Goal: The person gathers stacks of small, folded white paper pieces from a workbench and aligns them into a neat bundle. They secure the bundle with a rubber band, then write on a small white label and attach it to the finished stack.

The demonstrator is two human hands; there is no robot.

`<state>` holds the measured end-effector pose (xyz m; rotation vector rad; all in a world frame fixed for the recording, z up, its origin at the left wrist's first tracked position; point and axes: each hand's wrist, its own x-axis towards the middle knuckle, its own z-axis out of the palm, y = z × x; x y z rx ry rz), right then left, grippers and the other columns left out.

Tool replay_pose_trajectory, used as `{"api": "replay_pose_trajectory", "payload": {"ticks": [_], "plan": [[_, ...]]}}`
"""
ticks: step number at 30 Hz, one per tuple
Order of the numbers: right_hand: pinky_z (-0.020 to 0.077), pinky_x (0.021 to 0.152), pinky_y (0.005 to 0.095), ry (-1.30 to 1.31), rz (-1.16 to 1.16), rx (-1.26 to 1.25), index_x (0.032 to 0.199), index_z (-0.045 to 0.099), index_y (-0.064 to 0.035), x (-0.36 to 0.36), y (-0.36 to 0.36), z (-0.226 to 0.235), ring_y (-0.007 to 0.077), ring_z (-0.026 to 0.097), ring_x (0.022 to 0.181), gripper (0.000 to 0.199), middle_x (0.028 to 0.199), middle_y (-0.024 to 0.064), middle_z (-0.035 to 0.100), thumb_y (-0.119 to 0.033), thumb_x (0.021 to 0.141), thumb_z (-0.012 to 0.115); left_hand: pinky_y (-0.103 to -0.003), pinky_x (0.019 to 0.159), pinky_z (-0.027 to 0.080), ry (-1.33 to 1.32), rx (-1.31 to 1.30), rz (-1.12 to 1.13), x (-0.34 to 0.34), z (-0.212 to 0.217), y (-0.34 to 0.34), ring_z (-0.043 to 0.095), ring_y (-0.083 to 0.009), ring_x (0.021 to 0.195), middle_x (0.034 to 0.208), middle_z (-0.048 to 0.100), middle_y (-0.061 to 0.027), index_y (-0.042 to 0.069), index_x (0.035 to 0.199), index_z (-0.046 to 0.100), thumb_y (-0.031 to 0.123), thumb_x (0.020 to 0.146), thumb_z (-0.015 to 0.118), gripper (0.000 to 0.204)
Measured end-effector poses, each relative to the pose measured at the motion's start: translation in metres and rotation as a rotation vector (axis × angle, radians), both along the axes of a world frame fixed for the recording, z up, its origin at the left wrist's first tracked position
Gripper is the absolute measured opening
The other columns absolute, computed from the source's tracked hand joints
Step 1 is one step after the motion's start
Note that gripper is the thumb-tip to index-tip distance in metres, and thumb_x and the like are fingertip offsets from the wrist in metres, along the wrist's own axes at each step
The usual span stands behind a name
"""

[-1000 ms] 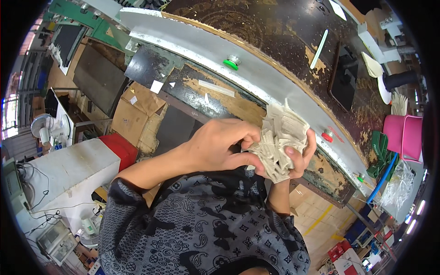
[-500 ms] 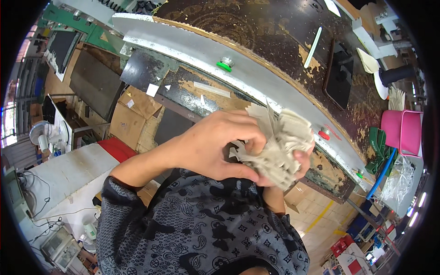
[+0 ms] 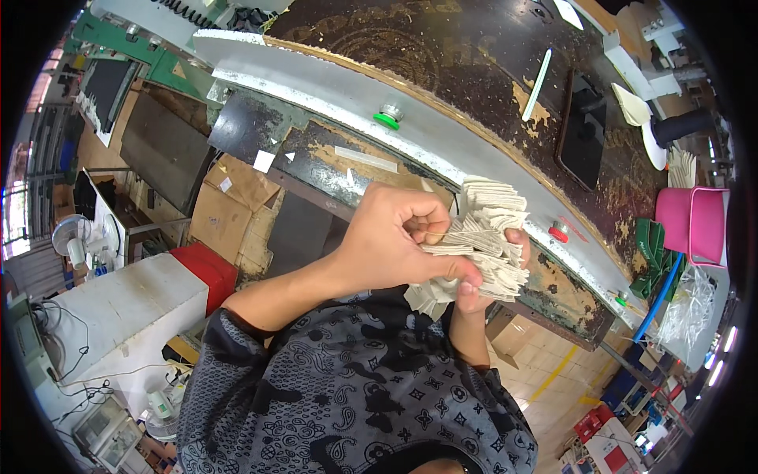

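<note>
Both my hands hold a thick, uneven stack of off-white paper pieces (image 3: 491, 215) in front of my chest, by the table's front edge. My left hand (image 3: 391, 241) comes in from the left, its fingers curled over the stack's near side and its thumb and fingertips pinching a few pieces. My right hand (image 3: 476, 297) grips the stack from below and behind; only some fingers and the thumb show. The pieces splay out unevenly at the top and right.
A worn dark worktable (image 3: 442, 63) with a grey metal front rail (image 3: 332, 88) bears a green button (image 3: 387, 119) and a red button (image 3: 558, 233). A black flat slab (image 3: 584, 134), a white stick (image 3: 537, 75) and a pink bin (image 3: 695, 225) are further off. Cardboard boxes (image 3: 229, 205) and a red box (image 3: 209, 267) lie lower left.
The stack has turned from a loose upright fan to lying flatter between my hands. My left hand's fingers have closed in on the near edge of the pieces.
</note>
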<state>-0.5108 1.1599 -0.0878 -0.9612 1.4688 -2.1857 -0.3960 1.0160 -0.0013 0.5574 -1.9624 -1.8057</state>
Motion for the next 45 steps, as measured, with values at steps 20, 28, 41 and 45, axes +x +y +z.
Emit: {"api": "replay_pose_trajectory", "payload": {"ticks": [20, 28, 41, 45], "plan": [[0.0562, 0.1, 0.0529, -0.385, 0.269, 0.035, 0.106, 0.063, -0.0149, -0.006, 0.014, -0.002, 0.0469, 0.058, 0.126, 0.02, 0.144, 0.0283, 0.048, -0.008, 0.09, 0.074, -0.023, 0.05, 0.036, 0.071, -0.082, -0.073, 0.021, 0.022, 0.007, 0.044, -0.0053, 0.057, 0.066, 0.054, -0.0017, 0.004, 0.072, 0.057, -0.01, 0.078, 0.077, 0.025], [0.0586, 0.097, 0.0504, 0.073, -0.056, -0.089, 0.112, 0.063, -0.0155, -0.007, -0.001, 0.025, 0.0462, 0.062, 0.12, 0.036, 0.144, 0.0295, 0.044, -0.021, 0.084, 0.084, -0.024, 0.048, 0.035, 0.109, -0.152, -0.161, 0.03, 0.035, 0.016, 0.045, -0.0072, 0.051, 0.077, 0.06, -0.0036, 0.002, 0.096, 0.066, -0.007, 0.079, 0.074, 0.021], [0.0556, 0.101, 0.0524, 0.636, -0.232, 0.04, 0.135, 0.045, -0.0121, -0.025, -0.017, 0.014, 0.0482, 0.054, 0.128, 0.091, 0.148, 0.0356, 0.034, -0.058, 0.07, 0.091, -0.022, 0.051, 0.038, 0.17, -0.358, 0.265, 0.003, 0.007, 0.04, 0.049, -0.0063, 0.058, 0.071, 0.061, -0.0033, 0.0, 0.08, 0.064, -0.003, 0.079, 0.083, 0.019], [0.0559, 0.1, 0.0526, 0.583, -0.293, 0.013, 0.134, 0.047, -0.0131, -0.023, -0.02, 0.006, 0.0484, 0.055, 0.126, 0.09, 0.147, 0.0364, 0.035, -0.057, 0.07, 0.091, -0.026, 0.054, 0.047, 0.231, -0.528, 0.249, -0.003, 0.008, 0.04, 0.062, -0.0157, 0.06, 0.075, 0.067, -0.0098, -0.002, 0.085, 0.068, 0.002, 0.076, 0.086, 0.02]]}}
